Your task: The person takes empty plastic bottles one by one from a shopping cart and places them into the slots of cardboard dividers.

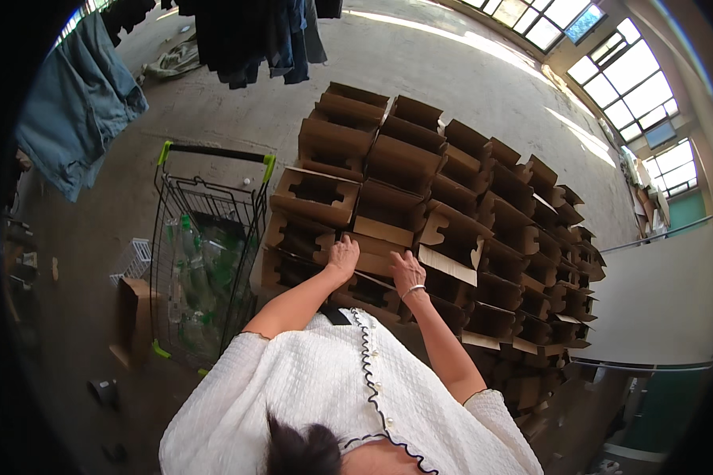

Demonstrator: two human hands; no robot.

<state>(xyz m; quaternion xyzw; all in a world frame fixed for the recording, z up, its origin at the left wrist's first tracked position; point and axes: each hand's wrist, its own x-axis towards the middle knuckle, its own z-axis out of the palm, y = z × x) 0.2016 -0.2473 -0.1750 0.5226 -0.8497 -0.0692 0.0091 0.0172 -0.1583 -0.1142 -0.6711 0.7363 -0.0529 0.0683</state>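
Many open brown cardboard boxes stand packed together in rows in front of me. My left hand [343,256] is at the left end of one box's flap [373,252], its fingers bent over the cardboard. At the flap's right end is my right hand [408,271], a bracelet on its wrist, with fingers curled at the cardboard edge. Just beyond the hands stands another open box [388,207] with raised flaps. To the left, a box [314,194] shows a notched cardboard piece across its opening. The fingertips are partly hidden.
A black wire shopping cart [211,182] with green corners, holding clear and green bottles [194,273], stands left of the boxes. Clothes [83,103] hang at the upper left. A pale panel [657,297] is at the right. A brown carton [137,317] sits beside the cart.
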